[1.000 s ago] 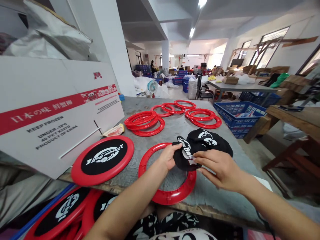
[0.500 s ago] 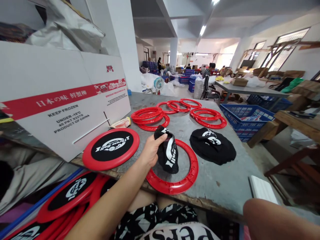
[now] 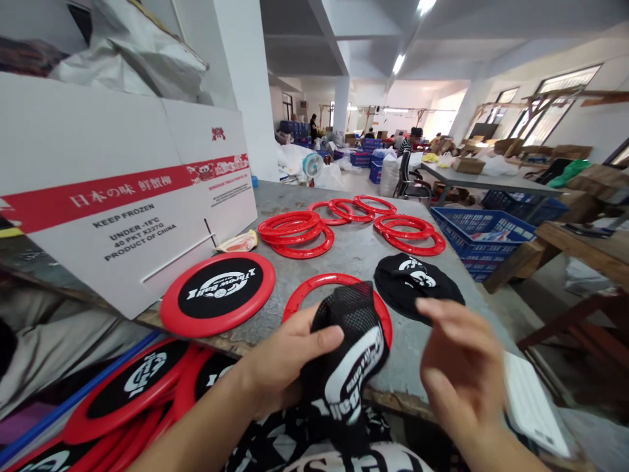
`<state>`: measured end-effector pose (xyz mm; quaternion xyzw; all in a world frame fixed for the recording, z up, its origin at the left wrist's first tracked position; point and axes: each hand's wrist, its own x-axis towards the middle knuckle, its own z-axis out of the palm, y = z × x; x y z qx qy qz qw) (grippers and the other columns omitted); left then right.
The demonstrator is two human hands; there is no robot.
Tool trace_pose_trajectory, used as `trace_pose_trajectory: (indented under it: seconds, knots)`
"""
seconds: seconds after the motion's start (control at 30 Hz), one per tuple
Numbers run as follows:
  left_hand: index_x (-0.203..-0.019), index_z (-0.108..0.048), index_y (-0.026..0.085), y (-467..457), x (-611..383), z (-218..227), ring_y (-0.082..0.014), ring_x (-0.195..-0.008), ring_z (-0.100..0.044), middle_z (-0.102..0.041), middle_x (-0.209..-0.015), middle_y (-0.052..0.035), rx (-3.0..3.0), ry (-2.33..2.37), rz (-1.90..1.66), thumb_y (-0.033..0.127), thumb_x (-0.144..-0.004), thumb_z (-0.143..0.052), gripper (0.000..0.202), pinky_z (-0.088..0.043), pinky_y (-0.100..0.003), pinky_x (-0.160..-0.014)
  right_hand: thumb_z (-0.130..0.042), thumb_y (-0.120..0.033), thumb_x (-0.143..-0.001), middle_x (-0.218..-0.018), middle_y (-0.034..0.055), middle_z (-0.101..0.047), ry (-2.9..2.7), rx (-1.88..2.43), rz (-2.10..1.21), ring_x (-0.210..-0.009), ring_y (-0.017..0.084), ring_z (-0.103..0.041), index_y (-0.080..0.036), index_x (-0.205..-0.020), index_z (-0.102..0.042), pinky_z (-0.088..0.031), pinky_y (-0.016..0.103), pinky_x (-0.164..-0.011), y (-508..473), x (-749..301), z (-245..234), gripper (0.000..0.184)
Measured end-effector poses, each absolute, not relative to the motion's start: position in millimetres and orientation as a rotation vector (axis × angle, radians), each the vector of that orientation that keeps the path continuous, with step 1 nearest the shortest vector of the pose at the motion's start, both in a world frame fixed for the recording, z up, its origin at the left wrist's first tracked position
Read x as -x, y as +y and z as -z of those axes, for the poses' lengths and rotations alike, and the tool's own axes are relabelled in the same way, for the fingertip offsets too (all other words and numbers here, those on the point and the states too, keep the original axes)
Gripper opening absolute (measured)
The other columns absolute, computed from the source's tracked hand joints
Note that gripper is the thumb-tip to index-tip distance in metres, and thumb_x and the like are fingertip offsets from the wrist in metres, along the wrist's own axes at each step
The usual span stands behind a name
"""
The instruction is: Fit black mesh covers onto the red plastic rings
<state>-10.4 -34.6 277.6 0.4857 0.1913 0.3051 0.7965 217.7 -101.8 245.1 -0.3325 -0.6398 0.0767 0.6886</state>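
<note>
right now the left hand (image 3: 280, 367) grips a black mesh cover (image 3: 351, 354) over the near table (image 3: 354, 252) edge.
fingers clenched on the cover's left side, thumb on top; it hangs above a red ring (image 3: 314, 285) at 6 o'clock. the right hand (image 3: 459, 373), blurred, is spread and released at the cover's 3 o'clock, not touching it. a second cover (image 3: 417, 285) lies at 1 o'clock, a finished disc (image 3: 217, 294) at 9 o'clock, loose rings (image 3: 299, 236) at 12 o'clock, a carton (image 3: 113, 196) at 10 o'clock.
</note>
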Motion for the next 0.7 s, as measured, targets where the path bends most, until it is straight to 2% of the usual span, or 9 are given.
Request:
trace_pose_trajectory:
  seconds: [0.07, 0.13, 0.2, 0.27, 0.37, 0.53, 0.7]
  knots:
    - [-0.132, -0.063, 0.018, -43, 17, -275, -0.0202, -0.090, -0.071, -0.075, -0.106, -0.0104, -1.082, 0.371, -0.558, 0.040, -0.086, -0.076, 0.053, -0.054, -0.028, -0.080, -0.069, -0.053, -0.089, -0.142, 0.0087, -0.054, -1.374, 0.722, -0.481, -0.133, 0.028, -0.051, -0.032, -0.142, -0.054, -0.038, 0.047, -0.116, -80, -210, -241, 0.059]
    - [-0.132, -0.063, 0.018, -47, 23, -273, -0.0187, -0.093, -0.070, -0.074, -0.106, -0.0103, -1.142, 0.346, -0.526, 0.040, -0.087, -0.075, 0.051, -0.052, -0.026, -0.082, -0.069, -0.063, -0.085, -0.139, 0.0117, -0.059, -1.360, 0.753, -0.999, -0.126, 0.027, -0.057, -0.028, -0.146, -0.051, -0.046, 0.044, -0.107, -66, -205, -235, 0.072]
    - [-0.132, -0.064, 0.017, -48, 29, -272, -0.0169, -0.092, -0.068, -0.074, -0.107, -0.0098, -1.191, 0.353, -0.545, 0.041, -0.088, -0.074, 0.050, -0.050, -0.024, -0.080, -0.076, -0.063, -0.079, -0.118, 0.0122, -0.071, -1.330, 0.734, -1.436, -0.104, 0.024, -0.068, -0.022, -0.133, -0.063, -0.052, 0.038, -0.092, -61, -202, -229, 0.069]
    - [-0.133, -0.063, 0.017, -49, 33, -271, -0.0159, -0.089, -0.067, -0.074, -0.107, -0.0095, -1.206, 0.377, -0.576, 0.042, -0.088, -0.073, 0.051, -0.050, -0.024, -0.079, -0.084, -0.055, -0.074, -0.097, 0.0097, -0.075, -1.271, 0.722, -1.670, -0.085, 0.019, -0.069, -0.016, -0.110, -0.074, -0.052, 0.031, -0.080, -62, -201, -223, 0.054]
    - [-0.133, -0.064, 0.018, -50, 39, -271, -0.0158, -0.084, -0.066, -0.074, -0.106, -0.0089, -1.211, 0.402, -0.609, 0.042, -0.088, -0.073, 0.052, -0.050, -0.027, -0.082, -0.089, -0.046, -0.070, -0.080, 0.0047, -0.072, -1.178, 0.757, -1.710, -0.072, 0.012, -0.063, -0.013, -0.088, -0.076, -0.046, 0.023, -0.070, -64, -201, -218, 0.039]
    - [-0.131, -0.065, 0.019, -52, 42, -270, -0.0145, -0.075, -0.064, -0.074, -0.100, -0.0070, -1.261, 0.447, -0.585, 0.045, -0.088, -0.072, 0.051, -0.051, -0.033, -0.088, -0.091, -0.041, -0.067, -0.071, 0.0015, -0.068, -1.098, 0.826, -1.677, -0.064, 0.009, -0.057, -0.013, -0.077, -0.073, -0.042, 0.021, -0.062, -65, -200, -222, 0.036]
    - [-0.133, -0.063, 0.019, -50, 45, -271, -0.0233, -0.099, -0.066, -0.074, -0.105, -0.0089, -1.331, 0.463, -0.546, 0.046, -0.089, -0.070, 0.052, -0.051, -0.037, -0.093, -0.090, -0.042, -0.069, -0.072, 0.0025, -0.069, -1.079, 0.832, -1.655, -0.066, 0.011, -0.060, -0.014, -0.080, -0.074, -0.044, 0.022, -0.063, -67, -197, -223, 0.035]
